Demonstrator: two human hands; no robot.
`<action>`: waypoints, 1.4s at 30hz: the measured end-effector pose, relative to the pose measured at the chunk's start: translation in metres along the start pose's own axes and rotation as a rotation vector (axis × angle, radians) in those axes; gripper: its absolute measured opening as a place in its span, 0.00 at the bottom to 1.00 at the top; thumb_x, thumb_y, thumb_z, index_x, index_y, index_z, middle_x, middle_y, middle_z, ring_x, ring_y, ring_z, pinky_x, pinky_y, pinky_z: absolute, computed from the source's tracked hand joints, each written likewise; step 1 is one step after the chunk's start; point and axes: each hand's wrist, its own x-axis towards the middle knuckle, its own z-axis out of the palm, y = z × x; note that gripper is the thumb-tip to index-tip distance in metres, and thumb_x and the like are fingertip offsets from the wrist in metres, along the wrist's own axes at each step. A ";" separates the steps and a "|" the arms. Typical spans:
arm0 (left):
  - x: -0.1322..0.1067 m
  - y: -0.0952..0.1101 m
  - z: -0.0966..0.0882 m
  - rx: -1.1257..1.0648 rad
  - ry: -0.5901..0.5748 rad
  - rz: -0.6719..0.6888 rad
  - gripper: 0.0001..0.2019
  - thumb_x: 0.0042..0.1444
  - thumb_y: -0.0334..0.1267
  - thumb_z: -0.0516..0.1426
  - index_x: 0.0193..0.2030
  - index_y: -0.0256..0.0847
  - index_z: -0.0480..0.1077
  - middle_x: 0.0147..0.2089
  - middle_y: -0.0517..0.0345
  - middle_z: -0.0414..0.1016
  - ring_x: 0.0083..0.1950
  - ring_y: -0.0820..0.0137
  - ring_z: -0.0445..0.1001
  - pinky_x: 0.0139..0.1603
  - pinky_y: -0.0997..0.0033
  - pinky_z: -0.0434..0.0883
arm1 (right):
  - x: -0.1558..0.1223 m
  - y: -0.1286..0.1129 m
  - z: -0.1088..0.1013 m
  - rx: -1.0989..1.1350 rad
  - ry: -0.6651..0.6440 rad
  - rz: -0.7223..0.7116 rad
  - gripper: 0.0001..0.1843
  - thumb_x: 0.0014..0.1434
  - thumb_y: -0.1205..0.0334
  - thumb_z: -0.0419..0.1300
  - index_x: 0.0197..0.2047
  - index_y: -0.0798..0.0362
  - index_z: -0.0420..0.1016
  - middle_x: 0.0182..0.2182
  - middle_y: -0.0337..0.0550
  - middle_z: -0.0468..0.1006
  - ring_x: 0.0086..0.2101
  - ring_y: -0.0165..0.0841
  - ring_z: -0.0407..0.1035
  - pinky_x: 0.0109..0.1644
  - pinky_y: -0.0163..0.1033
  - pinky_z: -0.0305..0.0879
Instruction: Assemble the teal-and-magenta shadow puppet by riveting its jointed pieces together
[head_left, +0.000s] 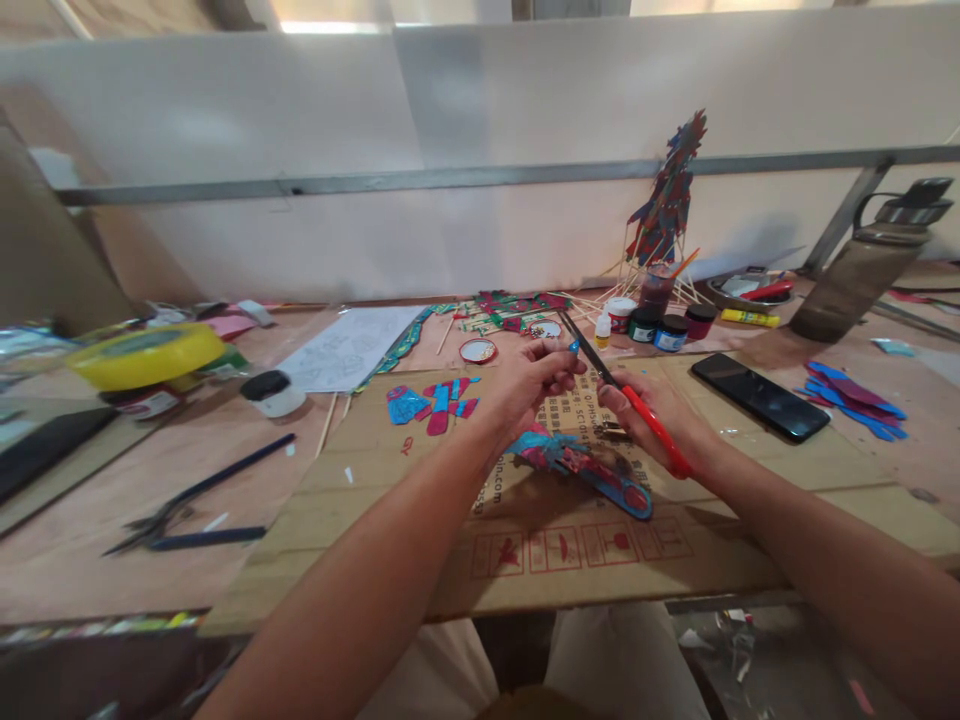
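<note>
A yellow roll (142, 355) sits at the far left of the table, with black pliers (187, 500) lying nearer the front edge and a white jar (274, 392) behind them. A drawing sheet (349, 345) lies beyond the cardboard (360, 520), which carries a few blue and pink cutouts (431, 400). Above the middle of the cardboard the left hand (525, 385) is closed, its fingertips pinching a blue scrap (574, 347) right at the scissors' blade. A painted piece (581, 465) lies just below both hands; whether either touches it I cannot tell. The scissors (630, 405), red-handled, point away and to the left, gripped by the closed right hand (660, 425). Paint pots (660, 328) and a stick puppet (667, 195) stand behind. To the right lie a phone (759, 397), blue strips (855, 395) and a dark bottle (870, 265)
</note>
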 end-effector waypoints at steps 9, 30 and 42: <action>0.001 0.005 0.000 -0.244 0.075 0.000 0.09 0.44 0.30 0.69 0.28 0.35 0.72 0.26 0.61 0.73 0.23 0.82 0.66 0.27 0.82 0.66 | 0.000 0.002 0.000 0.055 -0.015 0.013 0.25 0.63 0.35 0.51 0.31 0.49 0.65 0.21 0.35 0.64 0.21 0.28 0.56 0.24 0.37 0.53; -0.001 0.004 0.007 -0.347 0.204 0.017 0.09 0.48 0.25 0.67 0.30 0.36 0.71 0.27 0.61 0.76 0.26 0.79 0.73 0.31 0.79 0.72 | 0.001 0.007 0.005 0.083 -0.052 -0.003 0.30 0.60 0.29 0.51 0.38 0.51 0.70 0.23 0.38 0.66 0.23 0.31 0.58 0.26 0.38 0.56; -0.006 0.003 0.011 -0.271 0.156 0.056 0.11 0.44 0.27 0.68 0.28 0.36 0.69 0.24 0.63 0.73 0.25 0.79 0.71 0.30 0.79 0.70 | -0.001 0.002 0.001 0.063 -0.071 -0.023 0.35 0.60 0.27 0.47 0.46 0.51 0.72 0.27 0.43 0.71 0.25 0.34 0.62 0.28 0.39 0.59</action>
